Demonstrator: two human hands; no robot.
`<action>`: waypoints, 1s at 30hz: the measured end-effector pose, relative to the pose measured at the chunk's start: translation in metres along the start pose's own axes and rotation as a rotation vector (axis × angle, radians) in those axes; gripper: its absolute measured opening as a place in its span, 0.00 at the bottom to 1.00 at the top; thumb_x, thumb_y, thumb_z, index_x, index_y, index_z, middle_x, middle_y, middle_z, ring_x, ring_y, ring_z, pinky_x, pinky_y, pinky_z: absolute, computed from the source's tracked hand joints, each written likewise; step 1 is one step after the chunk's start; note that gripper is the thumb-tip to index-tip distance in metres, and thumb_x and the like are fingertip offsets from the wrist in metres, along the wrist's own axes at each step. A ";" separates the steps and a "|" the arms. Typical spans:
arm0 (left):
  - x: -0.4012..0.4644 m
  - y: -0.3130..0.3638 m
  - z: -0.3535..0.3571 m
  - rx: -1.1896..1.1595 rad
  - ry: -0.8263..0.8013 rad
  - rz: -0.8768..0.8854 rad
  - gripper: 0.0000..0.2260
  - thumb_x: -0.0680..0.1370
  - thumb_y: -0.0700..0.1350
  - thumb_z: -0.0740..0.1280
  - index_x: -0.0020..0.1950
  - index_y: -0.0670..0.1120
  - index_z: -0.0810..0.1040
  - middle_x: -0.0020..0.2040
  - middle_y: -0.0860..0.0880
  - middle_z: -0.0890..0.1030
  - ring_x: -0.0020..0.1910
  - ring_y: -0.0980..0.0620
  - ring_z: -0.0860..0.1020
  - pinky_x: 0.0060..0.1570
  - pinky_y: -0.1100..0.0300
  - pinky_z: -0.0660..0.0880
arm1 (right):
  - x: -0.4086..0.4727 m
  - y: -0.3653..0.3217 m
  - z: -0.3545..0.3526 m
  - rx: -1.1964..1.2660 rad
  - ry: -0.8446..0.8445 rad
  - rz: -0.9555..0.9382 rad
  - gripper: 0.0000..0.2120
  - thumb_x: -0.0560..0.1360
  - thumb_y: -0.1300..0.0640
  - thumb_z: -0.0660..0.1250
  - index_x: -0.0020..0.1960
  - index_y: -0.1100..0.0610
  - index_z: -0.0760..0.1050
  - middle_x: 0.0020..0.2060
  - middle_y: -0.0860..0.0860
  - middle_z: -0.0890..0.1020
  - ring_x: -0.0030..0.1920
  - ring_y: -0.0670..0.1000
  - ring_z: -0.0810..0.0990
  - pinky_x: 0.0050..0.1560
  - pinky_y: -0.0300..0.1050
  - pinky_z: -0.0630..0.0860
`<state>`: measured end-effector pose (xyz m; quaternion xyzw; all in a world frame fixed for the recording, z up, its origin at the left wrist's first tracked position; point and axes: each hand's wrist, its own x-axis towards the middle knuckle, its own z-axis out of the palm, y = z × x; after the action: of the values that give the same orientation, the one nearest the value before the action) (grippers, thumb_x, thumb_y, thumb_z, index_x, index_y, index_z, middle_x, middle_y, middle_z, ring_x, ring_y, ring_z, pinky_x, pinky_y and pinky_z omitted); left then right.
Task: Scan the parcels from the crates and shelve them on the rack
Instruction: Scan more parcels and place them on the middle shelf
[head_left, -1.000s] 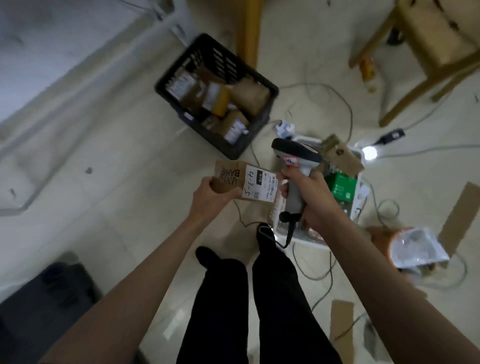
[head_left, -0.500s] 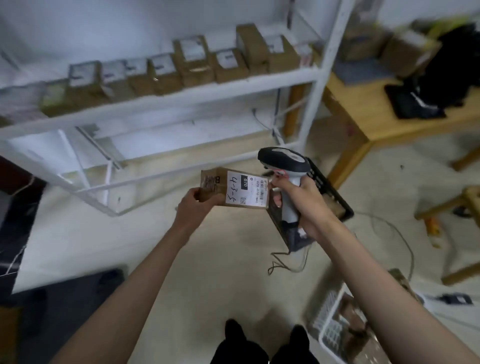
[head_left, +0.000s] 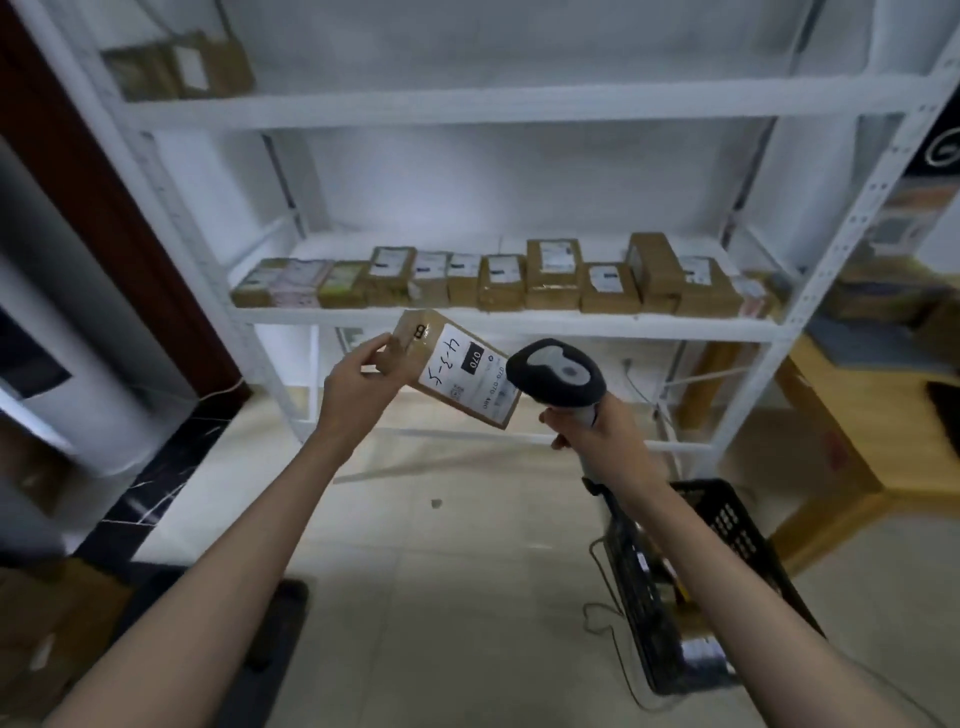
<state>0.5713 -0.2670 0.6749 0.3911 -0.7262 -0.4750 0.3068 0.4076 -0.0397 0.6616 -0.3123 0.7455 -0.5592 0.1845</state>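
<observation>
The left hand (head_left: 358, 387) pinches a parcel (head_left: 457, 375) by its upper-left end, thumb on top and fingers under it, holding it tilted so the white label with handwritten "4-3-5" faces up. The right hand (head_left: 597, 436) is curled round the grip of a scanner (head_left: 558, 376), whose dark head sits just right of the parcel, its front at the label's edge. Below the right forearm a black crate (head_left: 727, 525) stands on the floor, a cable trailing beside it. Beyond both hands rises a white rack (head_left: 498, 325); on its shelf just above the held parcel runs 1 row of boxes (head_left: 553, 275), most with white labels. Higher, left of the left hand, 1 more box (head_left: 176, 65) lies on the upper shelf. Right of the right hand stands a wooden table (head_left: 852, 415).
</observation>
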 end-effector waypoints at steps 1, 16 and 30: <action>0.002 0.005 -0.007 -0.005 0.032 0.012 0.34 0.61 0.70 0.72 0.64 0.57 0.81 0.57 0.57 0.82 0.51 0.58 0.81 0.45 0.69 0.71 | 0.002 -0.002 0.002 -0.039 -0.023 -0.052 0.08 0.76 0.65 0.71 0.55 0.60 0.78 0.41 0.54 0.84 0.31 0.41 0.81 0.34 0.41 0.78; 0.030 0.057 -0.065 0.099 0.221 0.157 0.23 0.73 0.50 0.76 0.67 0.55 0.80 0.57 0.54 0.81 0.46 0.67 0.78 0.41 0.76 0.69 | 0.019 -0.023 0.006 -0.230 -0.226 -0.360 0.25 0.72 0.64 0.71 0.63 0.44 0.72 0.51 0.42 0.81 0.53 0.49 0.80 0.51 0.46 0.77; 0.039 0.074 -0.077 0.155 0.286 0.250 0.23 0.75 0.46 0.74 0.70 0.52 0.77 0.62 0.53 0.78 0.45 0.72 0.78 0.40 0.80 0.70 | 0.061 -0.039 -0.009 -0.339 -0.332 -0.448 0.28 0.74 0.62 0.71 0.72 0.52 0.70 0.54 0.46 0.80 0.54 0.48 0.76 0.51 0.43 0.72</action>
<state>0.5943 -0.3170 0.7742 0.3835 -0.7525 -0.3157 0.4325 0.3676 -0.0812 0.7060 -0.5819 0.7004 -0.3952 0.1212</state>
